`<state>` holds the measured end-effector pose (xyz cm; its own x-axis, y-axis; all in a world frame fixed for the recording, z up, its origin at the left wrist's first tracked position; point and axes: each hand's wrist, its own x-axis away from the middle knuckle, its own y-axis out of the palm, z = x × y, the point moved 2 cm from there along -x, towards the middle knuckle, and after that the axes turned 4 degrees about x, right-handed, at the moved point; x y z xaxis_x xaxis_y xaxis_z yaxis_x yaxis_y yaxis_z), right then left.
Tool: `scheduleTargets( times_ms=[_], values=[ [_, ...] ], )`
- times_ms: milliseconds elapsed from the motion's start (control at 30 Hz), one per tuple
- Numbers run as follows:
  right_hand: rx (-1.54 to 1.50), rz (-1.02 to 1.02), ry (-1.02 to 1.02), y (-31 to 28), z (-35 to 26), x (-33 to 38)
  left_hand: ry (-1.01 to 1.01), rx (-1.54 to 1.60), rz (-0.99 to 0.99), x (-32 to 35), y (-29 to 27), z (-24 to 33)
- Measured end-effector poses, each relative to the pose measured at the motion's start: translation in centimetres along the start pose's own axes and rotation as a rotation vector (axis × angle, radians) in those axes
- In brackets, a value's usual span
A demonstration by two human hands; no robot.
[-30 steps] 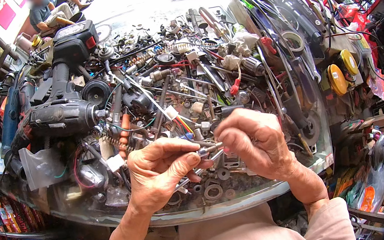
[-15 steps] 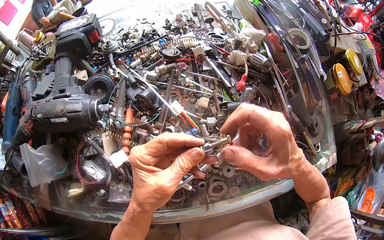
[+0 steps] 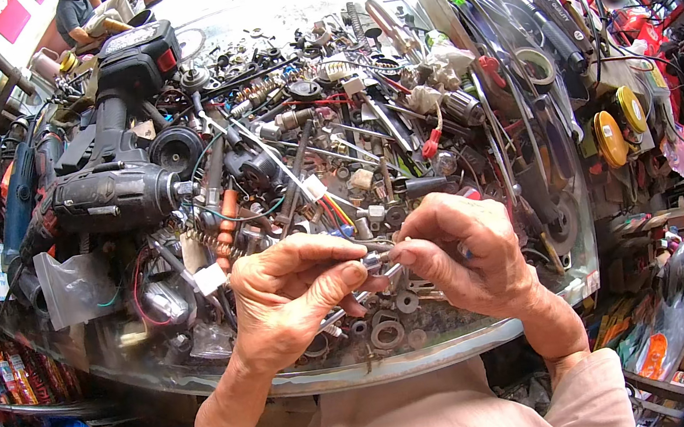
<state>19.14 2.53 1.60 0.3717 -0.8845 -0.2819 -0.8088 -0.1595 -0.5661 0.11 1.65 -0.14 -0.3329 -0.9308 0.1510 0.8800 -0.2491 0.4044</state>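
Silvery metal caught the light near the middle of my view: a slim metal part point(image 3: 376, 258), held between the two hands above the front of the cluttered glass bench top point(image 3: 435, 360). Watching from a distance, I judged the work to be partway through. The part was up off the bench and both hands were at it, so that much was done. It had not yet been set down, and I took the fitting or checking of it to be unfinished. With fingertips over both ends, I could not tell whether its pieces were joined or loose.

The left hand point(image 3: 284, 297) pinched the near-left end between thumb and forefinger, its other fingers curled underneath. The right hand point(image 3: 473, 260) had thumb and forefinger drawn together on the opposite end, and I read that as a light pinch, though the fingertips hid the exact contact.

Below them I saw a flat metal ring point(image 3: 386, 322) and a small washer point(image 3: 407, 301), both apart from the hands. A black power tool point(image 3: 114, 194) lay well off to the left.
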Motion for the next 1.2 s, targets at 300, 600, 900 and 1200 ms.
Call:
scheduleTargets(
  times_ms=[300,600,900,1200],
  values=[
    [-0.047,-0.021,0.032,-0.2,-0.6,-0.1,0.017,0.007,-0.002,0.0,-0.1,-0.1],
    [-0.075,-0.023,0.115,-0.4,-1.2,-0.3,0.021,0.015,0.002,0.0,-0.1,-0.1],
    [-0.008,-0.099,-0.017,-0.5,-0.2,-0.1,0.001,0.021,-0.014,0.1,0.1,0.1],
    [0.06,-0.044,-0.058,-0.1,0.6,0.3,-0.026,0.04,-0.007,0.1,0.1,0.0]
  ],
)
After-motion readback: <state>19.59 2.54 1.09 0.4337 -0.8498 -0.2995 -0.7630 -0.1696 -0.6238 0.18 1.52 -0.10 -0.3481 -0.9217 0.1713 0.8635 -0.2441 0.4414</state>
